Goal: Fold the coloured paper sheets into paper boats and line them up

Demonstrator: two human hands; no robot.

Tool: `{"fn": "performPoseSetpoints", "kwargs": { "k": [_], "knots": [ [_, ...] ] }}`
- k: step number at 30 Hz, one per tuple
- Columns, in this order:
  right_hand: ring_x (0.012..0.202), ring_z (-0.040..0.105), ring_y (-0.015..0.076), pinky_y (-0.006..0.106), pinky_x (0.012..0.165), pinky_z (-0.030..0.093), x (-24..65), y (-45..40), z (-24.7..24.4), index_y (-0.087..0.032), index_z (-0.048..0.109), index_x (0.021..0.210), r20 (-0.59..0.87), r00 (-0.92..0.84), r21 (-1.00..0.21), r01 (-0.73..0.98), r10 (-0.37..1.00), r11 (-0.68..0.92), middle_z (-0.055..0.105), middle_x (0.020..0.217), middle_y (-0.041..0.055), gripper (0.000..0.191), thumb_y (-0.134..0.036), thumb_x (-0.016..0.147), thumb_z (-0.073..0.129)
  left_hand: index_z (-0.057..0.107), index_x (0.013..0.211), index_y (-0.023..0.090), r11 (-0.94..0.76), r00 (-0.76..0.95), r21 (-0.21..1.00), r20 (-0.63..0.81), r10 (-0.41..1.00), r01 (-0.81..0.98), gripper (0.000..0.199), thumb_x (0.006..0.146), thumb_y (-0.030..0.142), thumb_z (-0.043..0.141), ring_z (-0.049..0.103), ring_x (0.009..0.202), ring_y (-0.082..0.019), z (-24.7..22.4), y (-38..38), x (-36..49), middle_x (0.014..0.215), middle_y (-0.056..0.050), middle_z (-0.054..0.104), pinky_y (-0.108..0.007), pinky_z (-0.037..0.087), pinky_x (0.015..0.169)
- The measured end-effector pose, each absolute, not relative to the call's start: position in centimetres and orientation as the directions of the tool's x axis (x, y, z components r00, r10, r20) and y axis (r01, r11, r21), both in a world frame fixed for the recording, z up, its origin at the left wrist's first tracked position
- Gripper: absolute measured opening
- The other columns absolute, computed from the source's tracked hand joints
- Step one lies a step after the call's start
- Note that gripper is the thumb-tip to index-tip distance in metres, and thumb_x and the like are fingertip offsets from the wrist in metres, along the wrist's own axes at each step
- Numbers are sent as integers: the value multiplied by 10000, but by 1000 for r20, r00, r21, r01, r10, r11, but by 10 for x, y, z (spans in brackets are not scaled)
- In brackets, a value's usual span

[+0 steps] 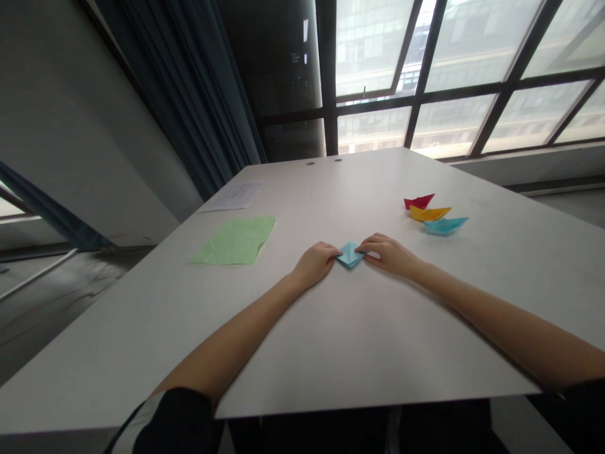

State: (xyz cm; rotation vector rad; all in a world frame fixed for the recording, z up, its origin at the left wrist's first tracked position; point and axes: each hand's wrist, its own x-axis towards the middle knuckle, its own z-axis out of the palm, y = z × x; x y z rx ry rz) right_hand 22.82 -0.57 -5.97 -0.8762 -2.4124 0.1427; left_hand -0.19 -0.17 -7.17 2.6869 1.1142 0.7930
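A small piece of folded light-blue paper (pixel 350 255), diamond-shaped with a crease down its middle, is on the white table between my hands. My left hand (pixel 317 261) pinches its left corner between thumb and fingers. On the opposite side, my right hand (pixel 385 253) grips the right corner, fingertips on top and thumb below. Beyond my right hand are three folded paper boats: a red boat (pixel 420 202), a yellow boat (pixel 430 214) and a blue boat (pixel 445 226), set close together in a slanting row.
A light-green sheet of paper (pixel 235 240) lies on the table (pixel 340 340) left of my hands. Behind it is a white printed sheet (pixel 232 197) near the left edge. Two round fittings sit at the table's far end, before a blue curtain (pixel 189 82) and large windows.
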Motion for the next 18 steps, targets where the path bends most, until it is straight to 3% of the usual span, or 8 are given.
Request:
{"fn": "performPoseSetpoints", "kwargs": {
  "k": [4,7,14,18],
  "knots": [
    [890,573,209,346,815,443,232,-7,-58,-192,646,1032,361,-728,-247,528,583,813,661,935,92,293,-339,807,529,648,1007,195,-735,638,234,375,672,637,345,712,101,498,557,993,-179,-73,-2,-5,1025,-38,659,-311,435,899],
    [893,572,209,344,815,439,235,-6,-57,-195,644,1040,336,-750,-250,513,570,821,658,952,93,320,-384,815,516,661,975,196,-737,639,244,375,671,631,286,725,176,522,571,950,-181,-70,-4,-5,1001,-38,670,-312,447,876],
    [880,570,191,332,826,425,236,-5,-56,-218,654,1009,334,-749,-303,489,572,818,664,928,73,278,-340,852,459,679,867,189,-732,614,319,401,680,603,189,750,220,534,584,881,-174,-66,-7,-2,904,-51,685,-311,448,840],
    [850,567,191,323,795,429,232,-5,-59,-193,669,900,359,-691,-348,524,627,777,664,857,78,277,-311,864,421,673,797,170,-684,567,351,386,728,640,191,793,233,493,579,829,-177,-64,-8,1,810,-59,676,-304,446,797]
  ]
}}
